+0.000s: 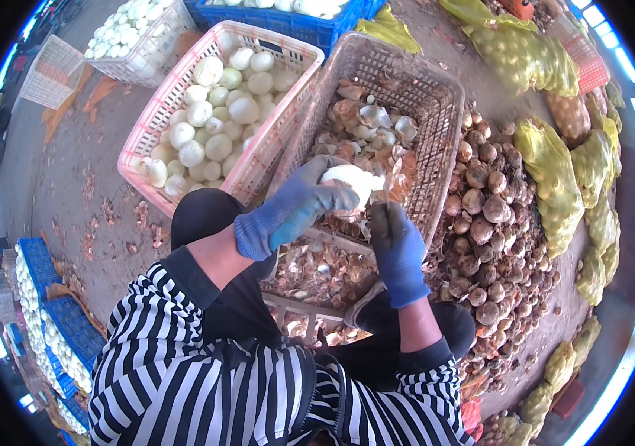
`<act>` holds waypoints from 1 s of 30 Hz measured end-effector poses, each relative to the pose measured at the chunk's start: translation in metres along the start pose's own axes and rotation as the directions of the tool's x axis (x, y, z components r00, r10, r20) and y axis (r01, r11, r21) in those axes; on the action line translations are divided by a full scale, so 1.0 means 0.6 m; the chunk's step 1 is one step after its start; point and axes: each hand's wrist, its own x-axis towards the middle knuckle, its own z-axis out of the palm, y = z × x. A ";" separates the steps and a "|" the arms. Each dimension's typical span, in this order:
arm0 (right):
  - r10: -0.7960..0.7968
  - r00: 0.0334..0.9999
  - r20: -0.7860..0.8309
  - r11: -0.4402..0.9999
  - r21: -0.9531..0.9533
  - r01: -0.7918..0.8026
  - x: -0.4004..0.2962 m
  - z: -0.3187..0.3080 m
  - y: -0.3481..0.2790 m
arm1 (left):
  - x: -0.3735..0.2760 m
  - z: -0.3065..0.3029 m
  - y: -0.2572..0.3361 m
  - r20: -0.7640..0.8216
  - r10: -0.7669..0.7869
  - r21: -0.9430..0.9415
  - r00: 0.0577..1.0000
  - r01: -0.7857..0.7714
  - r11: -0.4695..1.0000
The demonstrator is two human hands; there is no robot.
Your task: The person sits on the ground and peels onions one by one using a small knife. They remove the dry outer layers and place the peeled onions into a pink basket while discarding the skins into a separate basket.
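Observation:
My left hand [312, 192], in a blue work glove with a dark palm, grips a peeled white onion [351, 181]. My right hand [396, 245], gloved the same way, is closed just to the right of the onion. From the top of that fist rises a thin blade [386, 189], seemingly a small knife; its handle is hidden in the fingers. Both hands are over the near end of a dirty plastic crate [446, 106] that holds onion skins and scraps [370, 120].
A pink-white crate [144, 128] of peeled onions [217, 148] stands to the left. Unpeeled onions [482, 228] are heaped on the floor at right, beside yellow mesh sacks [552, 189]. Beyond are a blue crate [340, 28] and a white crate [178, 30]. Skins litter the floor [72, 184].

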 end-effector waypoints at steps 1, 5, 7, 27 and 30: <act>0.092 0.995 0.036 0.981 0.170 -0.097 0.005 -0.003 0.005 | -0.001 -0.001 0.001 0.008 0.002 0.037 1.000 -0.003 0.999; -0.197 0.979 -0.057 0.972 0.118 0.202 -0.007 -0.032 -0.031 | -0.004 0.001 0.016 -0.001 0.040 -0.083 0.999 -0.040 0.996; -0.289 0.957 -0.031 0.956 -0.052 0.288 -0.014 -0.029 -0.017 | -0.003 0.000 0.012 0.016 0.060 -0.075 0.998 -0.059 0.995; 0.261 0.957 0.125 0.675 0.685 -0.273 -0.003 -0.037 -0.021 | 0.001 -0.006 0.003 0.047 -0.051 0.196 0.998 0.041 0.980; 0.153 0.988 0.006 0.759 0.639 -0.121 -0.011 -0.022 -0.032 | 0.005 -0.004 -0.002 0.079 -0.028 0.130 0.996 0.017 0.991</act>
